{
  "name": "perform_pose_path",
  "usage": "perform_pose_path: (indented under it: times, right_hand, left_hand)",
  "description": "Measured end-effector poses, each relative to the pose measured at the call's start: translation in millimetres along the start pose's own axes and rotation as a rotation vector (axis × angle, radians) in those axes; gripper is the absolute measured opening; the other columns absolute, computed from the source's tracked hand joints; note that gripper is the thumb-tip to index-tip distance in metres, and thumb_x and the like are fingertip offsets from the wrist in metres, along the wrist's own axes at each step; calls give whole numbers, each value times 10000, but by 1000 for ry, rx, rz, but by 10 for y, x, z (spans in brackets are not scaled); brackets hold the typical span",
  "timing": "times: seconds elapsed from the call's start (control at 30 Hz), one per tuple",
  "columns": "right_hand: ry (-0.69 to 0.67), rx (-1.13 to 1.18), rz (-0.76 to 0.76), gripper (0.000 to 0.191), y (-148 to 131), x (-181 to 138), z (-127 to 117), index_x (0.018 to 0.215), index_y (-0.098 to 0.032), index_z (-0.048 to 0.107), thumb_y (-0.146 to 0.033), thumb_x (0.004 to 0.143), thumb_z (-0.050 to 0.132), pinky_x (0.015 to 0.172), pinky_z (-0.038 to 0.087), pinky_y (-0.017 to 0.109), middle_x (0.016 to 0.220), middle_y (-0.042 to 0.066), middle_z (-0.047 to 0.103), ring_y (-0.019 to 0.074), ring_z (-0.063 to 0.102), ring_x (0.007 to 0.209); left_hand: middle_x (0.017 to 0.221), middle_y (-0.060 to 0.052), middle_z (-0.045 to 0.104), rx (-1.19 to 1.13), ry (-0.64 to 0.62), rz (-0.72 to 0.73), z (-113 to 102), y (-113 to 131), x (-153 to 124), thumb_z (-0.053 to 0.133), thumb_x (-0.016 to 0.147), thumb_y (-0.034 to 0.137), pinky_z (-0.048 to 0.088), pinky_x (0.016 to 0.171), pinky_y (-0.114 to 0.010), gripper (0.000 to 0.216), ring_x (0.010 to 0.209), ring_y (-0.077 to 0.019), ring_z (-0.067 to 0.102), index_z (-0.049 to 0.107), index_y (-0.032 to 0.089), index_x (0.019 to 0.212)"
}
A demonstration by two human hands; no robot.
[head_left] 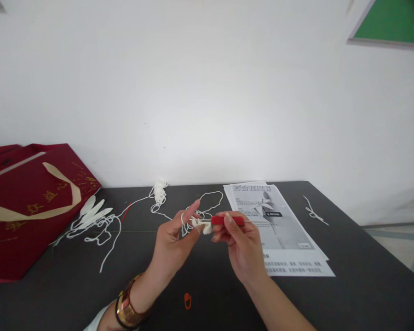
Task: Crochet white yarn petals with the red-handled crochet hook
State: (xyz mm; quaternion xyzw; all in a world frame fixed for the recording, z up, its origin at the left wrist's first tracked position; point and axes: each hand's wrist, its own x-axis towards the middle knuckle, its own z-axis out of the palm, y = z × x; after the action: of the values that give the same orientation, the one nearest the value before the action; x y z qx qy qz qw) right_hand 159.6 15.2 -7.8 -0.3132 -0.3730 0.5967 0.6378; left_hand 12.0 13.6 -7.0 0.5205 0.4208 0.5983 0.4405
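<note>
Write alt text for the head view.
Above a dark table, a person's left hand pinches a small white yarn piece while the right hand holds a red-handled tool. Printed sheets lie right, a maroon bag left.

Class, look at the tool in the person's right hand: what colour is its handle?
Red; the handle shows best in the head view.

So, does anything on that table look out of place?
Mildly, yes: a short white strand lies loosely looped at the right, beyond the printed sheets and apart from the other yarn, like a stray scrap. Nothing looks spilled.
</note>
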Motion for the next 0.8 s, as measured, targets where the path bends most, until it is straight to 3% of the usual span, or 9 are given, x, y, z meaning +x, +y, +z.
perform_pose_path:
  times: [0.1,0.23,0.3,0.4,0.53,0.6,0.7,0.8]
  right_hand:
    - [-91,-368,-311,166,20,-77,-41,974,-217,705,-165,898,568,597,580,244,807,38,724,136,685,637]
    - [-404,-832,-880,452,51,-123,-109,1233,-191,614,-3,828,543,742,592,331,1056,151,697,228,683,918]
    - [-459,-845,-961,504,62,-109,-126,1282,-192,578,13,823,535,752,597,340,1097,166,682,238,667,962]
    - [-367,-620,-751,407,69,-69,-108,1180,-249,650,-25,860,534,691,607,295,1046,106,694,193,677,887]
    - [-168,-105,-238,114,73,-19,-40,925,-214,722,-217,877,618,586,604,264,839,40,703,144,667,685]
    - [-112,96,-21,108,72,6,-15,874,-197,711,-291,851,664,532,592,229,773,24,702,122,645,624]
    - [-108,254,159,173,57,38,-4,837,-181,694,-350,807,714,470,561,174,689,0,684,88,602,540]
    - [-143,294,207,191,25,55,-15,826,-179,684,-368,811,707,434,547,163,630,-17,654,80,573,492]
  left_hand:
    - [802,48,684,-118,66,-118,34,-5,-9,749,740,148,426,796,-204,465,763,-89,576,681,329,1163]
    - [786,14,721,-492,50,-386,54,37,-2,762,722,145,453,699,-204,534,677,-84,599,636,255,1229]
    - [795,-11,736,-610,21,-470,46,80,14,759,710,112,461,685,-205,544,669,-89,616,634,211,1229]
    - [801,-32,751,-649,2,-481,22,146,37,754,701,80,467,749,-221,522,720,-107,647,650,172,1204]
    - [791,-27,756,-541,-12,-428,-27,222,36,762,708,108,443,813,-241,457,761,-119,650,686,179,1153]
    - [779,-15,746,-478,-47,-434,-61,259,22,765,714,129,431,811,-248,449,759,-119,638,689,192,1153]
    - [770,-8,729,-413,-116,-472,-106,317,0,771,714,154,421,795,-260,454,751,-125,618,689,200,1158]
    - [745,6,703,-399,-173,-510,-127,367,-18,781,702,157,418,749,-251,455,701,-110,591,696,209,1146]
